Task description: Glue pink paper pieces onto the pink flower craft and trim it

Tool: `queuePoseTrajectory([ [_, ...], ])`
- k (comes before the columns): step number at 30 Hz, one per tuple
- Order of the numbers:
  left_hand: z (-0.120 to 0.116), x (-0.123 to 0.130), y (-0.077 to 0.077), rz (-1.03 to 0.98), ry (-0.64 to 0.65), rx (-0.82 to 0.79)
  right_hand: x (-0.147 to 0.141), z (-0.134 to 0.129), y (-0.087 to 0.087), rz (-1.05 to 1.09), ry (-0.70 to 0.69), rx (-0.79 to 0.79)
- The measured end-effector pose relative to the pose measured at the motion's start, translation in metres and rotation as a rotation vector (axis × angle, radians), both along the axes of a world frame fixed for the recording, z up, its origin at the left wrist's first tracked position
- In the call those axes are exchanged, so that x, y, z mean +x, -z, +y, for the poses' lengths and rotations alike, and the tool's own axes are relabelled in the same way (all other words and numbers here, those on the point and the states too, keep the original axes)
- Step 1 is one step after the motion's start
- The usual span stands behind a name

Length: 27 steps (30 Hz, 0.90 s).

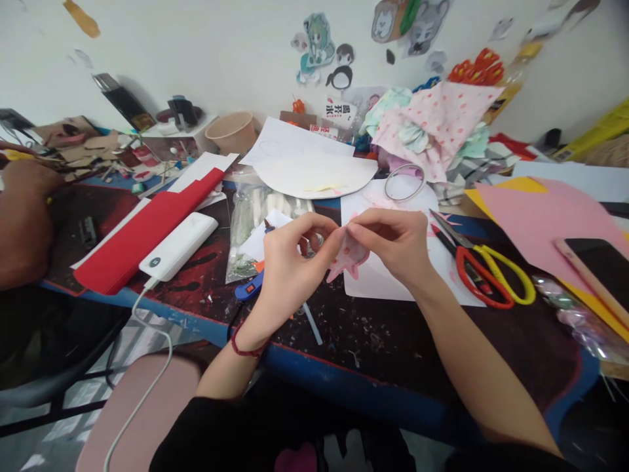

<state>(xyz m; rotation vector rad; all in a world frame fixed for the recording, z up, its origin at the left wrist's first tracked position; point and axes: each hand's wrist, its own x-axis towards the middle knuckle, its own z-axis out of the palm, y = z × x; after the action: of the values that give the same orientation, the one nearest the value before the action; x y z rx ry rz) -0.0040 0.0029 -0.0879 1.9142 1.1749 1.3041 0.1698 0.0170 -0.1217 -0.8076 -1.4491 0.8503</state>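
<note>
Between the fingertips of both hands hangs a small pink fabric piece (350, 254) with darker dots and pointed ends. My left hand (302, 255) pinches its upper edge from the left, thumb against index finger. From the right, my right hand (390, 242) pinches the same edge, the fingertips of both hands nearly meeting. Below and behind lies a white paper sheet (407, 275) on the dark table. A blue glue gun (249, 286) with a translucent glue stick (312, 324) is partly covered by my left hand. Scissors (484, 262) with red and yellow handles rest right of my right hand.
A white power bank (179, 246) with a cable lies beside red folded material (147, 233) on the left. Dotted pink cloth (437, 124) is heaped behind a tape ring (405, 182). A phone (597, 269) rests at right. Another person's arm (24, 223) is at far left.
</note>
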Motion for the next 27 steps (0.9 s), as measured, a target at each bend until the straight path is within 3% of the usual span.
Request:
queuePoseTrajectory([
  [6, -0.002, -0.002, -0.001, -0.027, -0.041, 0.013, 0.002, 0.002, -0.001, -0.007, -0.021, -0.047],
  [15, -0.003, -0.006, -0.003, -0.117, -0.084, 0.025, 0.001, 0.001, -0.004, 0.083, -0.225, -0.197],
  [21, -0.001, -0.008, 0.003, -0.133, -0.079, 0.005, 0.001, 0.000, -0.005, 0.078, -0.206, -0.183],
  [27, 0.003, -0.012, 0.002, -0.153, 0.012, -0.073, 0.002, -0.001, -0.004, 0.062, -0.195, -0.162],
])
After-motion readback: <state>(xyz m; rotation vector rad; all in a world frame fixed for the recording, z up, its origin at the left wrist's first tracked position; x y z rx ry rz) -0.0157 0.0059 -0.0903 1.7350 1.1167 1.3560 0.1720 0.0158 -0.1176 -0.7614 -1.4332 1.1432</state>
